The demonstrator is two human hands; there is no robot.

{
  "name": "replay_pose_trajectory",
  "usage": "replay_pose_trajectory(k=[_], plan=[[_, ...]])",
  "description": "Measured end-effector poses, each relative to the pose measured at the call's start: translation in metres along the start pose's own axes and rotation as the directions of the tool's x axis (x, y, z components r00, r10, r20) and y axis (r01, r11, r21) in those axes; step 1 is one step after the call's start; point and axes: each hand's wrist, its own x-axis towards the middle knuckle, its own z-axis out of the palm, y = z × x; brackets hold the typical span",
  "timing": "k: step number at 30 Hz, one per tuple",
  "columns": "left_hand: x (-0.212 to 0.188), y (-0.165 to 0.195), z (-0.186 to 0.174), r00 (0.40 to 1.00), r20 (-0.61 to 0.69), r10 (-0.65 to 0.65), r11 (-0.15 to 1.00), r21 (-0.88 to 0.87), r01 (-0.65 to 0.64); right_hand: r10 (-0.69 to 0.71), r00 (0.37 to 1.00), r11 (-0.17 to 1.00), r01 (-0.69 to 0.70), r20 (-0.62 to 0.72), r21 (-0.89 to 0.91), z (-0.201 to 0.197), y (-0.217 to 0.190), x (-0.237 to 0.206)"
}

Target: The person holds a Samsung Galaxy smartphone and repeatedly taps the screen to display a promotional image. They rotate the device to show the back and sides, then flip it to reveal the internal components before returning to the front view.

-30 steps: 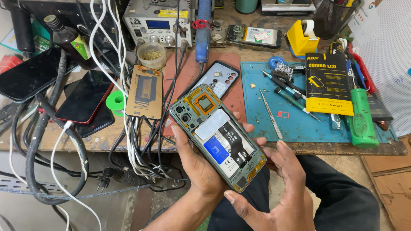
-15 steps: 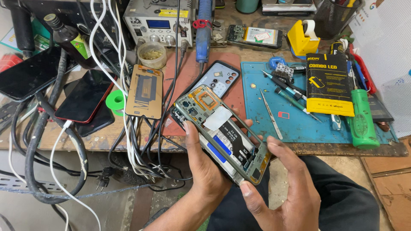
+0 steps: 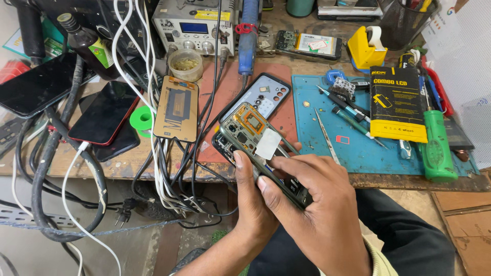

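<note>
The left hand [image 3: 255, 204] cradles an opened phone [image 3: 250, 135] from below, thumb pressed along its near edge, fingers wrapped under it; the right hand [image 3: 317, 204] lies over its lower half, fingers closed together on the internals; the phone is tilted just above the bench edge [image 3: 128, 166], near a back cover [image 3: 258, 97] and tweezers [image 3: 325, 135] on the blue mat [image 3: 317, 122].

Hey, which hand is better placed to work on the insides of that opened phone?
Probably the right hand: it lies over the opened phone with fingers on its lower half, while the left hand grips it from beneath.
</note>
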Motion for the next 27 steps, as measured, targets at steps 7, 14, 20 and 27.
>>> replay_pose_trajectory(k=[7,14,20,27], plan=[[0.004,-0.012,-0.008,0.989,0.053,0.136,0.986,-0.104,-0.130,0.103,0.991,0.967,-0.119,0.080,0.228,0.009,0.005,0.006],[0.004,-0.008,-0.001,0.972,-0.091,0.218,0.959,-0.167,-0.230,0.063,0.981,0.933,-0.123,0.182,0.339,0.010,0.015,0.011],[0.010,-0.002,0.006,0.982,-0.139,0.129,0.964,-0.213,-0.157,0.067,0.976,0.928,-0.138,0.208,0.345,0.011,0.016,0.011],[0.009,-0.004,0.006,0.978,-0.130,0.162,0.970,-0.162,-0.182,0.188,0.949,0.898,-0.271,0.254,0.347,0.010,0.012,0.015]])
